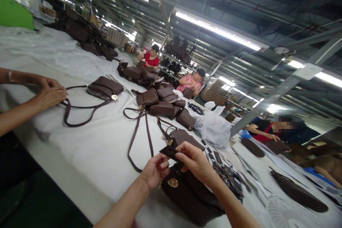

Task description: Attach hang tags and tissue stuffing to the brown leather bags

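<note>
A small dark hang tag point(169, 151) with faint lettering is held up over a dark brown handbag point(191, 199) near the table's front edge. My right hand point(193, 160) pinches the tag's right end between thumb and fingers. At its left end, the curled fingers of my left hand point(156, 171) grip the tag's edge. The bag below bears a round gold charm point(172, 182), and my right forearm hides part of it. Just beyond my hands lies another brown handbag point(185, 139) with its strap.
A co-worker's hands point(50, 96) are at a bag strap on the left. Piled brown handbags point(162, 101) fill the table's middle. A white plastic bag point(213, 126) and loose dark tags point(227, 174) lie to the right. Other people sit across the table.
</note>
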A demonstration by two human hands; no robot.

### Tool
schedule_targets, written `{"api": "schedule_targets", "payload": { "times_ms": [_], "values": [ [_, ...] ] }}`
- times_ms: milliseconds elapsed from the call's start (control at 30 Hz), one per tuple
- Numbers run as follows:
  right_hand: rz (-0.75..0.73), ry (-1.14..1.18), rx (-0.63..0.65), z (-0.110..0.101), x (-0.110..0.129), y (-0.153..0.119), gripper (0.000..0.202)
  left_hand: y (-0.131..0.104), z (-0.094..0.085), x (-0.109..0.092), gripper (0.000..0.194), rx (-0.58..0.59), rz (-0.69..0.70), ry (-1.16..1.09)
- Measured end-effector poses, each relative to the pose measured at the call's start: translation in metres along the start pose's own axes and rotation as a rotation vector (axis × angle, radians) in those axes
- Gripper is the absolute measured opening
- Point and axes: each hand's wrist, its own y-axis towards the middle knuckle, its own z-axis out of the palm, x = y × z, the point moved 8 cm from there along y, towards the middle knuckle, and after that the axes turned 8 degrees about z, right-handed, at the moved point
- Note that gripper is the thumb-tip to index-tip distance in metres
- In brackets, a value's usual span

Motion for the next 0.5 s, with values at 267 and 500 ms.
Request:
{"api": "schedule_targets", "payload": {
  "times_ms": [267, 500],
  "values": [
    [-0.201, -1.107, -0.093, 0.017, 0.021, -0.004, 0.035, -0.007, 0.002, -0.002, 0.039, -0.072, -0.008, -0.248],
    [-0.178, -1.278, -0.158, 0.028, 0.013, -0.006, 0.032, -0.001, -0.010, -0.013, 0.028, -0.152, 0.027, -0.139]
  ]
}}
